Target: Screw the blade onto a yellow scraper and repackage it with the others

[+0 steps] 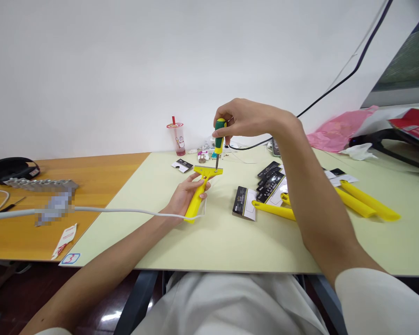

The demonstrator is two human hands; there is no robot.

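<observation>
My left hand [185, 194] grips the handle of a yellow scraper [199, 191], which lies on the pale green table [209, 242] with its wide head pointing away from me. My right hand [246, 118] holds a green and yellow screwdriver [219, 142] upright above it. The screwdriver's metal tip rests on the scraper's head. A white cable [101, 211] runs from the left across the table to my left wrist.
Several yellow scraper handles [368, 201] and black packaging cards [269, 182] lie to the right. A plastic cup with a red straw [176, 137] stands by the wall, small parts beside it. A pink bag [338, 130] and monitor stand [391, 139] sit far right; an orange desk [91, 181] adjoins on the left.
</observation>
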